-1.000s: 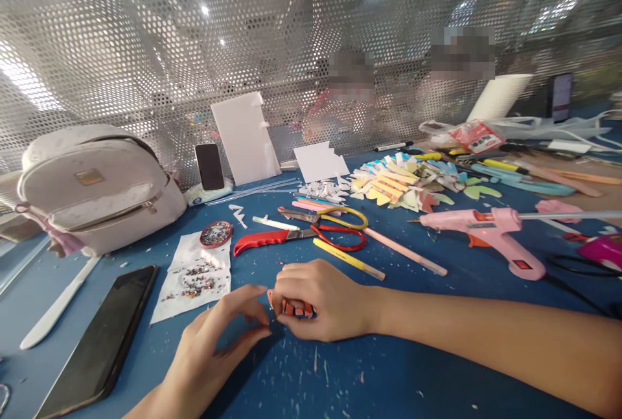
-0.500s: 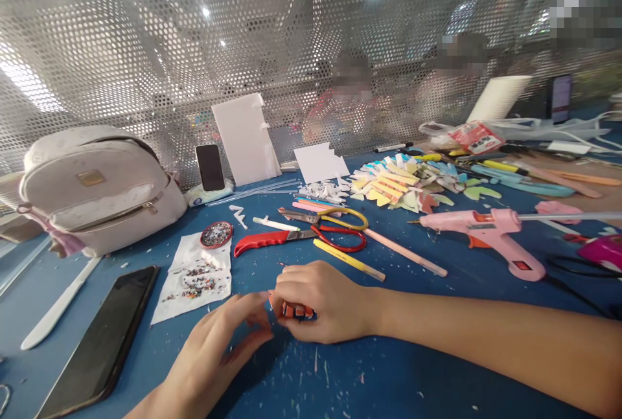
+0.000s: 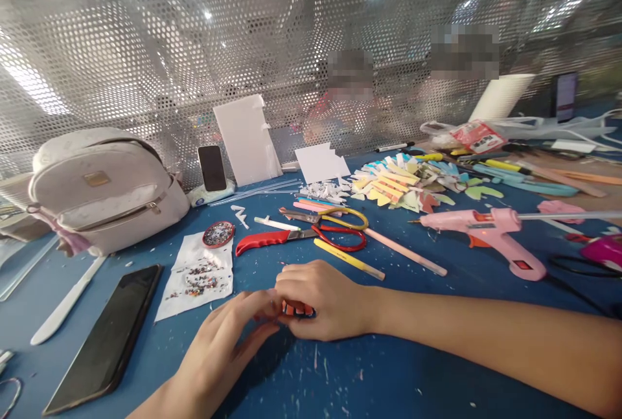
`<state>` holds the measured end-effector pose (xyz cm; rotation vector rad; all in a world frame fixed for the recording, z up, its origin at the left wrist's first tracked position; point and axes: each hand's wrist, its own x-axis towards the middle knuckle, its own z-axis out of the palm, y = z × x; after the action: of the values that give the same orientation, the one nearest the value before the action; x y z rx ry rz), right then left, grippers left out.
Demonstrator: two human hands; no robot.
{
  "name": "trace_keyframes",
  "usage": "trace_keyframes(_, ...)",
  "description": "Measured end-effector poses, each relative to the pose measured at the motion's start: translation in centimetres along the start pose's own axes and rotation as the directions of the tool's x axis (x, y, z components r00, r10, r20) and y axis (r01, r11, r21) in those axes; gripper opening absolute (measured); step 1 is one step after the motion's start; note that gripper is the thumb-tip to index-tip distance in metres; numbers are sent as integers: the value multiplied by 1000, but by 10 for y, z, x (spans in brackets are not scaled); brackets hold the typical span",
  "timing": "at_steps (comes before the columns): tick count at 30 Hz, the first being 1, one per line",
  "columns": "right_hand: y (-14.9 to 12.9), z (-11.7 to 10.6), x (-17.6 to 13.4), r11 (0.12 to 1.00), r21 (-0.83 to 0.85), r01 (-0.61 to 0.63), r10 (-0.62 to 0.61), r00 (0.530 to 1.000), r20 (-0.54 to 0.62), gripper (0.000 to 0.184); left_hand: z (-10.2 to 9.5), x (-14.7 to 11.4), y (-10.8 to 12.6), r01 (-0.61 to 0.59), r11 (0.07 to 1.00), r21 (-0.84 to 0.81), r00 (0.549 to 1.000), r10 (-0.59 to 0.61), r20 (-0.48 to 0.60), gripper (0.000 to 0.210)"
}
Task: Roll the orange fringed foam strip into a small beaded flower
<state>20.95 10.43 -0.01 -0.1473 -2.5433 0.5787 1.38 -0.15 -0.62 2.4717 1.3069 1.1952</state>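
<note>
The right hand (image 3: 318,296) curls nearly closed around the orange piece (image 3: 300,309), which shows only between finger and thumb as a few small blocks; so tight a curl probably keeps such a small thing from turning. The left hand (image 3: 214,335), just left of the piece, has finger and thumb drawn almost together, tips up against the right hand; whether they pinch anything I cannot tell. Both hands sit low over the worktop (image 3: 389,380), presumably for steadiness. Left of the piece, paper (image 3: 192,247) lies under scattered bits (image 3: 201,283) and a round dish (image 3: 216,247), likely so the grains stay gathered. Just beyond the piece are the yellow pen (image 3: 347,260) and scissors (image 3: 311,217), seemingly kept within reach. Right of the piece, the glue gun (image 3: 503,231) lies on its side, perhaps set apart because its nozzle can be hot. Well beyond the piece, cutouts (image 3: 389,182) are heaped, and a card (image 3: 247,140) leans back, apparently propped by the mesh (image 3: 291,30).
</note>
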Motion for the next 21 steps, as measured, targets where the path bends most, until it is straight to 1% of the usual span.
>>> trace_keyframes(3, 0, -1, 1, 997, 69, -46, 47, 999, -26, 7, 2, 1, -1, 43, 999, -28, 999, -44, -19, 37)
trace_keyframes(5, -1, -3, 1, 989, 124, -86, 91, 995, -38, 6, 2, 2, -1, 82, 994, -74, 996, -85, -29, 41)
trace_keyframes(8, -2, -6, 2, 961, 231, -153, 166, 986, -36, 3, 0, 7, -2, 160, 978, -131, 984, -168, -53, 40)
trace_keyframes(10, -1, -8, 2, 930, 310, -198, 214, 977, -20, 1, -2, 10, -4, 214, 971, -108, 974, -221, -56, 38)
trace_keyframes(11, -1, -8, 2, 912, 345, -220, 238, 971, -11, 1, -3, 12, -6, 239, 967, -82, 969, -243, -37, 37)
trace_keyframes(13, 1, -9, 2, 881, 397, -258, 283, 959, -4, 2, -3, 14, -9, 297, 954, -39, 954, -295, 42, 39)
trace_keyframes(16, 3, -8, 2, 855, 432, -288, 322, 947, -6, 3, 0, 15, -14, 395, 918, -27, 910, -388, 144, 46)
trace_keyframes(18, 3, -8, 3, 850, 439, -290, 324, 946, -4, 2, 3, 14, -15, 422, 906, -24, 897, -414, 156, 49)
trace_keyframes(21, 2, -7, 3, 853, 436, -288, 321, 947, -3, 1, 6, 16, -14, 395, 919, -6, 911, -391, 132, 49)
